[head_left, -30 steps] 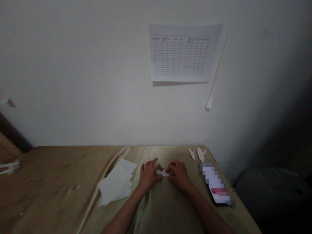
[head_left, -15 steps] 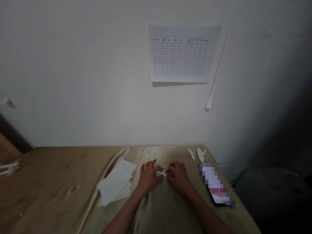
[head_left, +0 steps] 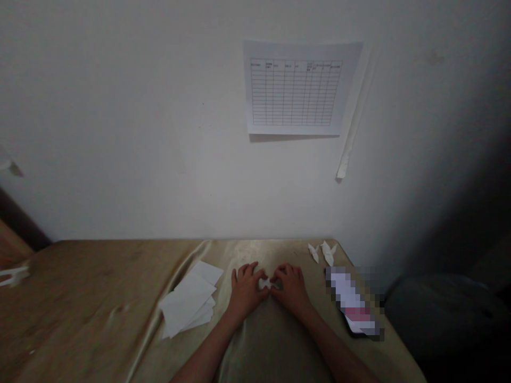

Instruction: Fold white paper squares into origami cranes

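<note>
The left hand (head_left: 246,288) and the right hand (head_left: 292,287) are close together over the tabletop (head_left: 271,346), thumbs and index fingers curved toward each other. A small white paper piece (head_left: 264,284) lies between them, at their fingertips and mostly framed by the left thumb and index finger. Both hands grip it with thumb and index finger, while their other fingers are spread or loosely bent. Its folds are too small and partly covered to make out.

To the left of the left hand, well apart from the paper piece, is a fanned stack of white sheets (head_left: 189,300), overlapping one another. Beyond the right hand and to its right, two small folded white paper shapes (head_left: 328,253) lie side by side near the tabletop's far edge. Nearer, to the right of the right hand, is a phone (head_left: 353,306), its lit screen blurred by blocks. On the wall (head_left: 159,133) ahead of and above the hands hangs a printed table sheet (head_left: 297,90), with a white strip (head_left: 353,127) slanting just beside it.
</note>
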The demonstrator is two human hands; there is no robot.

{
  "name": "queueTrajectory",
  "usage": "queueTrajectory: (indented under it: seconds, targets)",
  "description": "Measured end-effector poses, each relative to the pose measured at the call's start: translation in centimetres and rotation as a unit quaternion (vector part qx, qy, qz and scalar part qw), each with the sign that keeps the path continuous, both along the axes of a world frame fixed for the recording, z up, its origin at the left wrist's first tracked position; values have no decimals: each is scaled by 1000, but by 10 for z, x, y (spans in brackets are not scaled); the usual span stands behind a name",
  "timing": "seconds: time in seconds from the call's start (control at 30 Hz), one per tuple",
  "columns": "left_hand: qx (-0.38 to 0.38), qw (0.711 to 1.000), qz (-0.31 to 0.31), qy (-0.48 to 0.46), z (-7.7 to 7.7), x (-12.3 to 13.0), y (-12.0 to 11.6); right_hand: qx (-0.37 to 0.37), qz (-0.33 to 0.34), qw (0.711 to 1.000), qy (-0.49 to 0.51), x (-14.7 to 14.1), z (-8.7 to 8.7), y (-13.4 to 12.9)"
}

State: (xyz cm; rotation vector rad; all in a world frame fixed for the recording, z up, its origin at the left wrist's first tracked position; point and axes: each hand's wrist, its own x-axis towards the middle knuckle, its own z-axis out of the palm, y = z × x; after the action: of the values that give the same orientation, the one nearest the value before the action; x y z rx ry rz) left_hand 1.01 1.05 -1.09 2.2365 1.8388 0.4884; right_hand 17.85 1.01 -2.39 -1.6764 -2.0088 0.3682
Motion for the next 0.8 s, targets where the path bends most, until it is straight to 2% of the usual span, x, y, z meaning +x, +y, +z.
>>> queueTrajectory:
  seconds: [0.47,0.8]
  targets:
    - [-44,999,-22,-4,4,-8,4,-41,33,999,10,9,3,3]
    - [-38,999,-28,-15,-5,-13,8,-36,61,997,32,16,1,3]
